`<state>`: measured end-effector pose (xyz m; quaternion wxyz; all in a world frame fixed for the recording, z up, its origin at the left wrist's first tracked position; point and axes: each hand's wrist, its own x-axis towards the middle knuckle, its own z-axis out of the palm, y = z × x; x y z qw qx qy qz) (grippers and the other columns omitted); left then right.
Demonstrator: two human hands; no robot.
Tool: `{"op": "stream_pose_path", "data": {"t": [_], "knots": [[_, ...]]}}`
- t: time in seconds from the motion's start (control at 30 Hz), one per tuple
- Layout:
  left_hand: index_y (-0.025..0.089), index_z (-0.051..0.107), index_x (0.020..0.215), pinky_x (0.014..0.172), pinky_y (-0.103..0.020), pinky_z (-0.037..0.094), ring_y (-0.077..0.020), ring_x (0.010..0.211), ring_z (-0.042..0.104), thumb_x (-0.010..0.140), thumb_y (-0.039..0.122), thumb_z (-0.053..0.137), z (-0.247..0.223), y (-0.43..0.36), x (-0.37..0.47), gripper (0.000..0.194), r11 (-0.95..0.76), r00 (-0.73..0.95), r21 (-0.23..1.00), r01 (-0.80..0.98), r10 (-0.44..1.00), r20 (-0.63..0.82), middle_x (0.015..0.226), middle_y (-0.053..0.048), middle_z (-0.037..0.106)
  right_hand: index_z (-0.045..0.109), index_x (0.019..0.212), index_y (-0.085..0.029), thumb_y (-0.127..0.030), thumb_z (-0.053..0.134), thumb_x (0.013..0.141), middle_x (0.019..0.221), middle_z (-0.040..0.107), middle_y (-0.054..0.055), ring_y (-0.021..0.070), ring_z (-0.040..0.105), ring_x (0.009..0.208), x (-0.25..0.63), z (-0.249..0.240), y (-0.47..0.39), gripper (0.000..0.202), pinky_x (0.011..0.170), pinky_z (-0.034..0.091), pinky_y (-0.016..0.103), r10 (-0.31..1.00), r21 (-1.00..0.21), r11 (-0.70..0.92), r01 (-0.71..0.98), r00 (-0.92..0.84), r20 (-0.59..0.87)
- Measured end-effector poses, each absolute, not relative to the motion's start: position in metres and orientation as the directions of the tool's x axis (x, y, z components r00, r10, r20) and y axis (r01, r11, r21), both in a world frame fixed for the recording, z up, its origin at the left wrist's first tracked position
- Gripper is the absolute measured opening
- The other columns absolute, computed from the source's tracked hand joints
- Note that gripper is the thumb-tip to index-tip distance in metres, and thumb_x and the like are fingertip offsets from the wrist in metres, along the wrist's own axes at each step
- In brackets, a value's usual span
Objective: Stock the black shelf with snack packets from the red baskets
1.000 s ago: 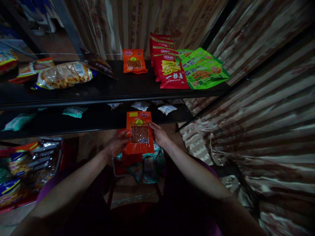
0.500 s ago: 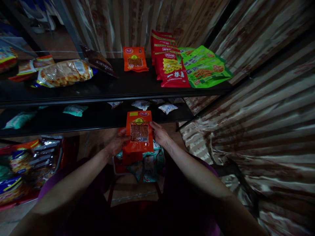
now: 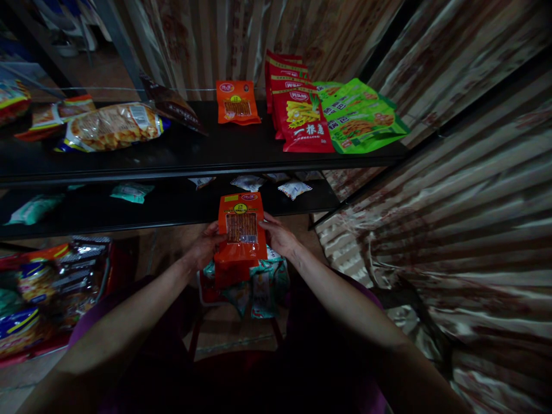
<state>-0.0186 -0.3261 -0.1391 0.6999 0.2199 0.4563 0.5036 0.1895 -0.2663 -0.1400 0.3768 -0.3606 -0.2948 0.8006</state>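
Observation:
Between my two hands is an orange snack packet (image 3: 242, 229) with a clear window showing brown sticks. My left hand (image 3: 209, 244) grips its left edge, fingers closed on it. On the opposite edge my right hand (image 3: 277, 234) pinches it, thumb over the front. Another orange packet (image 3: 233, 275) shows below it, partly hidden. Under both lie several teal snack packets (image 3: 263, 290) in a red container between my knees. A matching orange packet (image 3: 237, 103) leans on the upper shelf.
The black upper shelf (image 3: 241, 154) also bears red packets (image 3: 302, 115), green packets (image 3: 357, 121) and a bag of biscuits (image 3: 114, 127). Small white packets (image 3: 294, 189) and teal ones (image 3: 131, 192) lie on the lower shelf. A red basket (image 3: 112, 270) of snacks stands at left.
The held orange packet has shifted slightly left and up. My right hand has moved a little left with it, its thumb now further over the packet's front.

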Motion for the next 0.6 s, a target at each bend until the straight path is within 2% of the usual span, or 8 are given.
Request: {"op": "stream_pose_path", "data": {"t": [0.23,0.6], "knots": [[0.019,0.063,0.107,0.068,-0.028,0.054,-0.0195,0.083,0.068,0.063,0.012,0.073,-0.1393,-0.3224,-0.0221,0.045,0.372,0.03,0.79,-0.487,0.911,-0.411,0.102,-0.006,0.071,0.058,0.117,-0.028,-0.012,0.071,0.063,0.101,0.072,-0.003,0.018,0.069,0.087,0.1895,-0.1382,-0.2749,0.058,0.085,0.052,0.036,0.756,-0.749,-0.571,-0.336,-0.571,-0.32],[0.02,0.064,0.106,0.07,-0.028,0.053,-0.0182,0.081,0.068,0.063,0.012,0.073,-0.1376,-0.3215,-0.0237,0.045,0.327,-0.005,0.785,-0.526,0.922,-0.387,0.098,-0.003,0.072,0.048,0.129,-0.031,-0.005,0.065,0.06,0.102,0.071,-0.002,0.0158,0.069,0.085,0.1908,-0.1407,-0.2764,0.076,0.078,0.055,0.03,0.711,-0.771,-0.56,-0.303,-0.654,-0.259]]}}
